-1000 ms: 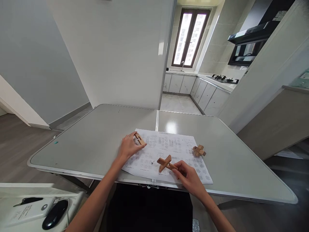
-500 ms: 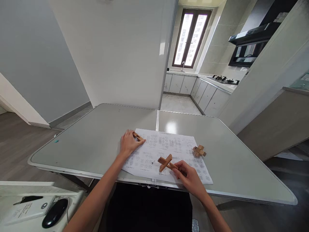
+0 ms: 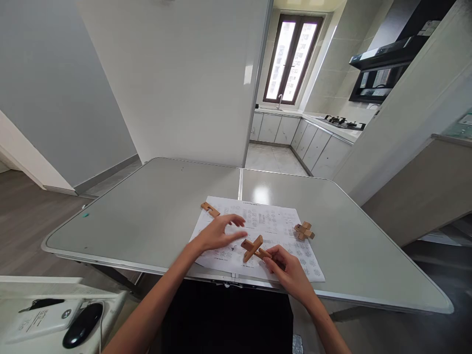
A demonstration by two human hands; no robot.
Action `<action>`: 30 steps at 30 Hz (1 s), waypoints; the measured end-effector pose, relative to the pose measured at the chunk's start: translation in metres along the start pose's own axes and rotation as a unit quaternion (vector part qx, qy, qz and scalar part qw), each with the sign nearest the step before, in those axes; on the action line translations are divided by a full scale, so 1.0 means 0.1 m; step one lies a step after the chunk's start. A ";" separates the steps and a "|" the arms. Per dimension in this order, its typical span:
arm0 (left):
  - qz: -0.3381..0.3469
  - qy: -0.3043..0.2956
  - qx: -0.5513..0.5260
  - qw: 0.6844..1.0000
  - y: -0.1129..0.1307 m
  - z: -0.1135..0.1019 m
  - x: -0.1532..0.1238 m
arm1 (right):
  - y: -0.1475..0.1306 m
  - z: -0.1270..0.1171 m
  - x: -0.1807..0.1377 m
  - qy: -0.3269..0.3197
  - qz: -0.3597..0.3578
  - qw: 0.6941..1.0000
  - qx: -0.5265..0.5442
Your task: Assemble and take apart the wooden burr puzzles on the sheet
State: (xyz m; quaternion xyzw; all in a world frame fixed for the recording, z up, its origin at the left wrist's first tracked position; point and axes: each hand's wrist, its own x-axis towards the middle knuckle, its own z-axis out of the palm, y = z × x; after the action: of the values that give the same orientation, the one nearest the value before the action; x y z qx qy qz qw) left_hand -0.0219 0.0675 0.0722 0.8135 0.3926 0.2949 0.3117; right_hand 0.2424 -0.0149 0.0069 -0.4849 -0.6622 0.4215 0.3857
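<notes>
My right hand pinches one end of a few crossed wooden puzzle pieces, holding them over the near part of a printed instruction sheet. Above the sheet, just left of those pieces, my left hand is empty, its fingers apart and pointing right. A loose notched wooden piece lies at the sheet's far left corner. An interlocked wooden burr puzzle rests at the sheet's right edge.
The grey folding table has a seam down its middle and a metal rim. At lower left, a black computer mouse and a white device lie on a white surface. A kitchen opens beyond the table.
My left hand has let go of the notched piece at the far left corner and moved right and nearer, toward the crossed pieces. My right hand has stayed put.
</notes>
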 end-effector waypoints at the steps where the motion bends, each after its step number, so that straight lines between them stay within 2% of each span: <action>1: 0.004 -0.037 -0.023 0.999 0.07 0.04 -0.02 | 0.00 0.00 0.00 -0.001 -0.001 1.000 -0.002; 4: 0.012 -0.097 -0.059 0.993 0.17 0.16 -0.06 | 0.01 0.00 0.00 -0.005 -0.004 1.000 -0.006; 7: 0.011 -0.119 -0.060 0.991 0.18 0.23 -0.06 | 0.02 -0.01 0.00 -0.008 -0.002 1.000 -0.004; 14: 0.009 -0.104 -0.008 0.995 0.17 0.30 -0.05 | 0.03 -0.01 0.00 -0.003 -0.007 1.000 0.002; 24: 0.030 -0.108 0.002 0.994 0.23 0.25 -0.03 | 0.01 0.00 0.00 -0.002 -0.017 1.000 0.017; 28: 0.012 -0.108 -0.056 0.993 0.28 0.25 -0.03 | 0.01 -0.05 -0.01 -0.012 -0.011 0.999 0.034; 30: -0.006 -0.143 -0.130 0.981 0.28 0.25 -0.04 | 0.00 -0.09 -0.02 -0.028 -0.009 0.998 0.059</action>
State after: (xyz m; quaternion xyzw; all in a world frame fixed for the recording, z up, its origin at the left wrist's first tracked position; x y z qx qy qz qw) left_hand 0.0074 0.0436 0.0765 0.7973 0.3069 0.2223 0.4698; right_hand 0.2510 -0.0152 0.0095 -0.4435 -0.6511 0.4694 0.3987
